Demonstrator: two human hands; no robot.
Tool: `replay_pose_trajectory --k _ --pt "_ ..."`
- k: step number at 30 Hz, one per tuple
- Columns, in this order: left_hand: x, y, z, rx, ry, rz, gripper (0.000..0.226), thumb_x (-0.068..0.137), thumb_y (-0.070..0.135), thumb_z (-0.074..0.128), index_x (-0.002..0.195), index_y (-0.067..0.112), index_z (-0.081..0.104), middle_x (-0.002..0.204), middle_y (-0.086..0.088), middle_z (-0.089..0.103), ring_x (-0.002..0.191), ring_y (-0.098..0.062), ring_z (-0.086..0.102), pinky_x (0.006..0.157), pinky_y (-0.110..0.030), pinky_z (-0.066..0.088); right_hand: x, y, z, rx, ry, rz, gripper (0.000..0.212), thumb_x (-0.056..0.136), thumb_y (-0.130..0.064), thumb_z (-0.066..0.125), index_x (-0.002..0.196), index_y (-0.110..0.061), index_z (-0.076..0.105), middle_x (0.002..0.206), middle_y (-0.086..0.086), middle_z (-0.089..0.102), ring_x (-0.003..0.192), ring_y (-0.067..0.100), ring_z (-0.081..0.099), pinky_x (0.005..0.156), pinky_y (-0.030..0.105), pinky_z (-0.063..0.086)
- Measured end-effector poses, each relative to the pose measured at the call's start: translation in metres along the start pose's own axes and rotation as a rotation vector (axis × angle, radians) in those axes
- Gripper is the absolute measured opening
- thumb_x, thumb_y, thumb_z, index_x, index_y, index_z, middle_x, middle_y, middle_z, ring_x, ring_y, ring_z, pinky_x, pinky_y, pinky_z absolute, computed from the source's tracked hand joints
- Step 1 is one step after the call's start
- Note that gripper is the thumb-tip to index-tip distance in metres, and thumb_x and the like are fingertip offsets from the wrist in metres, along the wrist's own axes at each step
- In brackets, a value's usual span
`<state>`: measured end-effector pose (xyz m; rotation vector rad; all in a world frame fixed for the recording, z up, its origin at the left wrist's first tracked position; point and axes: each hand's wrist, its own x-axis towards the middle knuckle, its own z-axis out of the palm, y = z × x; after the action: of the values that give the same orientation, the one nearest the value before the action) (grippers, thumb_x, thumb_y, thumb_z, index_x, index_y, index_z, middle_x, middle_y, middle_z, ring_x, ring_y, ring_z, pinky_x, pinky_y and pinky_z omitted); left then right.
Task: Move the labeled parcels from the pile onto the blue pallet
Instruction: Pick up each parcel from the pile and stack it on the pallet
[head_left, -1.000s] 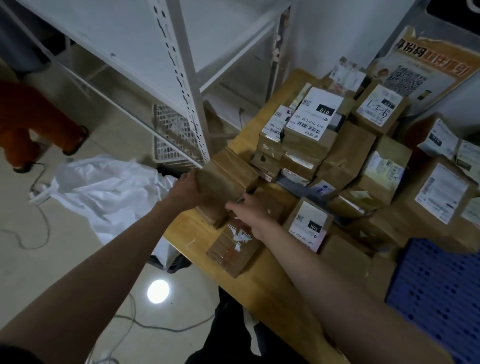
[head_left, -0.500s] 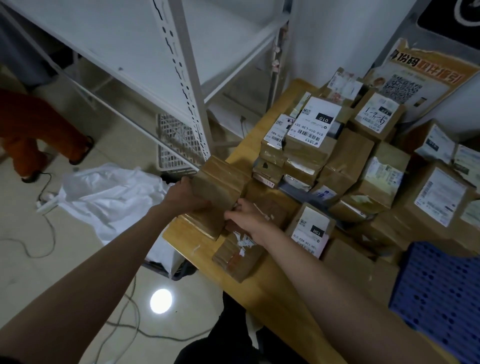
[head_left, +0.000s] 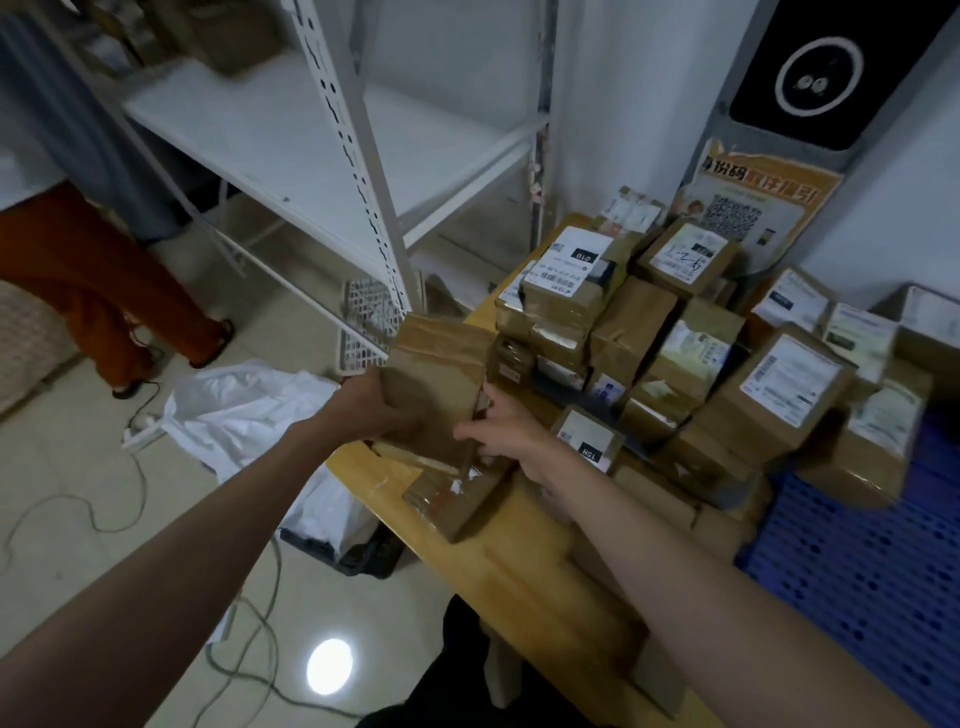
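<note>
A pile of brown taped parcels (head_left: 675, 338), many with white labels, covers the far half of a wooden table (head_left: 519, 571). The blue pallet (head_left: 857, 571) lies at the right, with parcels overlapping its far edge. I hold a brown parcel (head_left: 436, 374) tilted up above the table's left corner. My left hand (head_left: 374, 405) grips its left side and my right hand (head_left: 498, 431) holds its right lower edge. No label shows on the face towards me. Another flat taped parcel (head_left: 457, 493) lies on the table just below it.
A white metal shelf rack (head_left: 363, 171) stands to the left of the table, a white wire basket (head_left: 369, 322) at its foot. White plastic bags (head_left: 244, 415), cables and a dark bin are on the floor. A person in orange trousers (head_left: 93, 291) stands at the far left.
Both hands have lifted the brown parcel off the table corner and tipped it upright. The view has tilted upward, so more of the rack and wall shows.
</note>
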<state>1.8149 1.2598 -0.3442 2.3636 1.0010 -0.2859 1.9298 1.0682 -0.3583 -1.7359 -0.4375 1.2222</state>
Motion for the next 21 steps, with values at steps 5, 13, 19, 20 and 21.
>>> replay_pose_trajectory --k 5,13,19,20,21 --pt "-0.043 0.027 0.016 0.131 -0.192 0.083 0.11 0.059 0.053 0.087 0.144 0.013 0.029 0.117 0.002 0.051 0.092 -0.012 0.049 0.064 -0.016 0.042 -0.042 0.021 -0.024 -0.108 0.007 -0.014 0.09 0.074 -0.019 0.082 0.147 -0.033 0.032 0.136 -0.004 0.053 0.122 0.019 0.051 0.093 0.035 0.05" --pt "-0.085 0.084 0.023 0.283 -0.255 0.256 0.105 0.059 0.037 0.092 0.139 0.012 0.029 0.136 -0.007 0.047 0.117 -0.024 0.05 0.093 -0.033 0.047 -0.103 0.039 -0.059 -0.148 0.086 -0.01 0.078 0.065 -0.027 0.089 0.125 -0.035 0.04 0.124 -0.007 0.054 0.114 0.016 0.053 0.085 0.031 0.053" --pt "-0.109 0.122 0.036 0.325 -0.282 0.395 0.107 0.059 0.04 0.091 0.14 0.01 0.028 0.134 -0.008 0.047 0.114 -0.024 0.051 0.088 -0.034 0.049 -0.166 0.057 -0.071 -0.07 0.156 0.021 0.06 0.071 -0.026 0.087 0.109 -0.04 0.043 0.104 -0.018 0.053 0.09 0.002 0.055 0.057 0.019 0.051" --pt "-0.115 0.125 0.039 0.31 -0.29 0.416 0.106 0.06 0.04 0.091 0.14 0.011 0.028 0.135 -0.007 0.046 0.112 -0.022 0.05 0.085 -0.031 0.048 -0.178 0.061 -0.07 -0.068 0.177 0.03 0.058 0.071 -0.026 0.087 0.106 -0.041 0.044 0.105 -0.018 0.053 0.09 0.002 0.054 0.058 0.019 0.05" --pt "-0.121 0.127 0.043 0.29 -0.302 0.442 0.105 0.06 0.041 0.091 0.14 0.013 0.028 0.135 -0.006 0.046 0.113 -0.022 0.05 0.083 -0.029 0.047 -0.19 0.065 -0.069 -0.072 0.203 0.038 0.061 0.071 -0.027 0.087 0.114 -0.039 0.045 0.113 -0.015 0.053 0.095 0.004 0.055 0.062 0.02 0.05"
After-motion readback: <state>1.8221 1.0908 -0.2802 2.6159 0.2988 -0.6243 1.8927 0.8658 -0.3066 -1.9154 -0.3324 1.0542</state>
